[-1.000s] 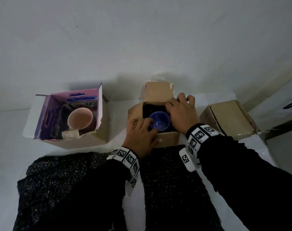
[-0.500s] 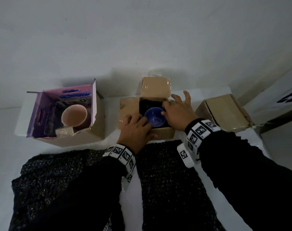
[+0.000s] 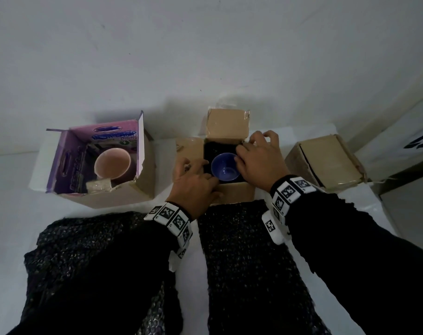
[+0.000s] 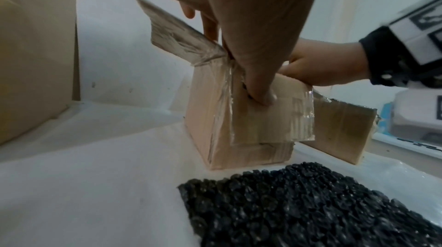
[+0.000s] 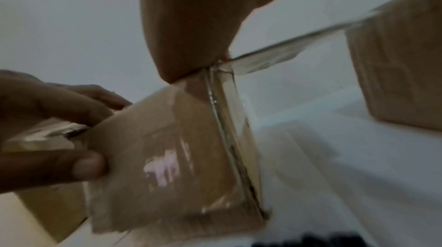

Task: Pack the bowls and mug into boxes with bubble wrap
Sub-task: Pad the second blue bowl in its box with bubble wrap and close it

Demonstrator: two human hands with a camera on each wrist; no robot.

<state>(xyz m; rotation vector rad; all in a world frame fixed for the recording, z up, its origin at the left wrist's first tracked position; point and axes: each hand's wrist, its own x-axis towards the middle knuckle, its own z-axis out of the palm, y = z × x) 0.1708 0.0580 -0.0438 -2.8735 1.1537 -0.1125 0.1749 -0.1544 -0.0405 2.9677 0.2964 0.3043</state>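
Note:
A blue bowl (image 3: 225, 169) sits upright on black bubble wrap (image 3: 209, 151) inside the open middle cardboard box (image 3: 232, 192). My left hand (image 3: 203, 175) grips the box's front left corner. In the left wrist view its thumb (image 4: 258, 90) presses the folded-down front flap while the fingers reach inside. My right hand (image 3: 251, 148) lies over the box's right rim with its fingers curled, thumb and forefinger beside the bowl. What those fingers pinch is hidden. A pink mug (image 3: 112, 164) stands in the purple-lined box (image 3: 60, 160) at the left.
A closed brown box (image 3: 326, 160) lies to the right of the middle one. Two black bubble wrap sheets (image 3: 249, 262) (image 3: 84, 250) are spread on the white surface in front, under my forearms. A white wall rises just behind the boxes.
My right hand has drawn back from the rear flap and its fingers have curled at the right rim. The left hand has stayed at the front left corner. The bowl has not moved.

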